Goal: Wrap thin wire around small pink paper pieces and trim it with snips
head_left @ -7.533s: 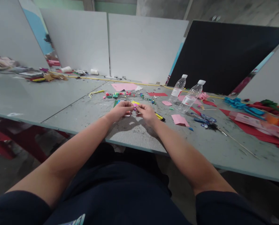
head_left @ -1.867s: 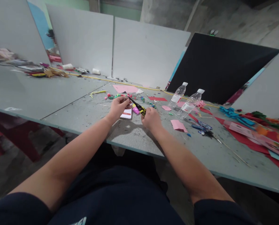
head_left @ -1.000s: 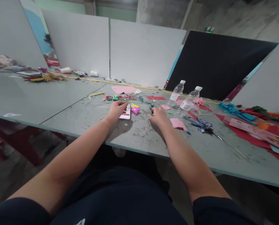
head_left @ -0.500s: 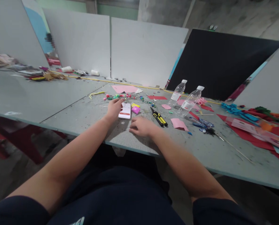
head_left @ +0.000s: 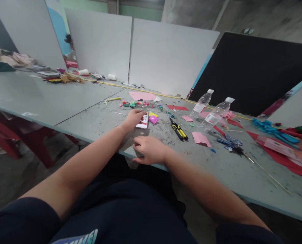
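My left hand (head_left: pixel 134 120) lies over the left part of a phone (head_left: pixel 145 124), its fingers stretched across the lit screen. White and red areas show on that screen; the fingertips partly cover it. Close to the table's near edge is my right hand (head_left: pixel 151 149), its fingers bent but apart and nothing visible in them. Just right of the phone sit a shiny purple packet (head_left: pixel 153 119) and a yellow piece (head_left: pixel 153 114). Black-and-yellow pliers (head_left: pixel 178 129) lie farther right. Small coloured beads or balls (head_left: pixel 138 104) are scattered behind the phone.
Two clear plastic bottles (head_left: pixel 201 103) stand at the right, among pink paper (head_left: pixel 201 139) and red sheets (head_left: pixel 177 107). Beyond them lie blue-handled tools (head_left: pixel 225 142), a thin stick (head_left: pixel 270 176) and blue ribbon (head_left: pixel 265 124). White panels (head_left: pixel 171 57) and a black board (head_left: pixel 255 71) line the back.
My right hand has drawn back from beside the phone to the table's near edge, with its fingers spreading. My left hand stays at the phone. The whole view has shifted slightly.
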The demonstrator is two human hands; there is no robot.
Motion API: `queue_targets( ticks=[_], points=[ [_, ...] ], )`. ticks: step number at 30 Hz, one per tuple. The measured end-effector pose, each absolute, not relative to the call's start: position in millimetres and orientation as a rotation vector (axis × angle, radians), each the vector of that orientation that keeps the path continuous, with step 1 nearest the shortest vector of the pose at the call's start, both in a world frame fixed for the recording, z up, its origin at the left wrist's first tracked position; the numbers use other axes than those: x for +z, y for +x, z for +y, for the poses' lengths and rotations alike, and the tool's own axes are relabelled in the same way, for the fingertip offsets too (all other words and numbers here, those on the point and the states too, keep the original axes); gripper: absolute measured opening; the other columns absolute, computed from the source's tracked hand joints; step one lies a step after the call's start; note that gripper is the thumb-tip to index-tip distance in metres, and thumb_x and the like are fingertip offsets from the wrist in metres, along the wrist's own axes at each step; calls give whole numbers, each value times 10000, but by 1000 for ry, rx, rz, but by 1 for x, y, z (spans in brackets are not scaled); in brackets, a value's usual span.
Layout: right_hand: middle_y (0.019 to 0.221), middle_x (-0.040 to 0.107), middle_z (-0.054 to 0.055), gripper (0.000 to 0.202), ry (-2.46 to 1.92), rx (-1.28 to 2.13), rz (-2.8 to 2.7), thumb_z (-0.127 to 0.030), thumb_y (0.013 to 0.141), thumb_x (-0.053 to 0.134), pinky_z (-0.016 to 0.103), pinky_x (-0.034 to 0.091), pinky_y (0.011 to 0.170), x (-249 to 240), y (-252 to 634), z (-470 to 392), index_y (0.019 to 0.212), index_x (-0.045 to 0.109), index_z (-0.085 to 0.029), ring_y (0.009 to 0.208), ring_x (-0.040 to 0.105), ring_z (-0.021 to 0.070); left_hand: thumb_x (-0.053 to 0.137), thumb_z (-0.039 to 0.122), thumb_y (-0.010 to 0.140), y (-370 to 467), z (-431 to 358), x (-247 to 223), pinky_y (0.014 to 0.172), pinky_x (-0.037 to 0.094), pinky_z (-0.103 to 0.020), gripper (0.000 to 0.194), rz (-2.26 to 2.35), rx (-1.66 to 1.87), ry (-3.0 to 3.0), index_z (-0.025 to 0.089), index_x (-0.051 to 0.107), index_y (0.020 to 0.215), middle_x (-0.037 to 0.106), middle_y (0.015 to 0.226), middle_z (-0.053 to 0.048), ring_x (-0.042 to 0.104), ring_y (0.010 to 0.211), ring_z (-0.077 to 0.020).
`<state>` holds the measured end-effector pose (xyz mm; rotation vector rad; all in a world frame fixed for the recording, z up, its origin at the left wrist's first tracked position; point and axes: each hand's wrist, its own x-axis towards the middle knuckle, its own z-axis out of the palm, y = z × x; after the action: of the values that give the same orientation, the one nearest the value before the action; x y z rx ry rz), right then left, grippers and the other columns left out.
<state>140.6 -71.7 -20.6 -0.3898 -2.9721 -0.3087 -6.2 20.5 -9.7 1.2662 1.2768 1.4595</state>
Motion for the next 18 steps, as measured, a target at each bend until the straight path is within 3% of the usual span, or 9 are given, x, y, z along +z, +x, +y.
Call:
queue_targets(
  ticks=[3,6,11,16,18],
  points=[
    [914,666,115,222,-279,-404,-2975,-302,991,609,342,398,652,-28,134,-80,918,723,-126,837,579,221,734,214,796,-6,20,-10,520,463,-261,194,1300,1455,1271,175,680,614,557,562,-11,528,529,-138],
    [847,652,92,312,-257,-473,-2931,-164,1036,465,344,341,618,-35,127,-89,827,695,-142,776,561,199,712,188,816,-5,18,-9,537,473,-272,209,1306,1454,1257,174,684,609,553,571,-14,523,537,-138],
    [866,658,87,297,-235,-345,-2896,-148,1041,445,337,357,629,-38,126,-90,843,666,-149,773,562,193,730,185,808,-5,17,-6,524,458,-259,183,1300,1433,1207,168,697,629,548,569,-12,527,531,-134],
    [914,679,53,154,-229,542,-2626,-256,1015,544,294,484,700,-29,142,-72,902,628,-195,808,619,158,702,152,814,-2,11,-3,460,380,-224,123,1335,1340,1194,176,726,696,502,545,19,464,479,-112],
    [823,656,12,156,-389,899,-2348,-358,985,606,280,493,633,-25,150,-62,919,597,-217,706,605,139,695,163,830,-1,8,-3,458,369,-220,110,1295,1306,1209,173,732,727,510,554,20,480,480,-112]
  ],
)
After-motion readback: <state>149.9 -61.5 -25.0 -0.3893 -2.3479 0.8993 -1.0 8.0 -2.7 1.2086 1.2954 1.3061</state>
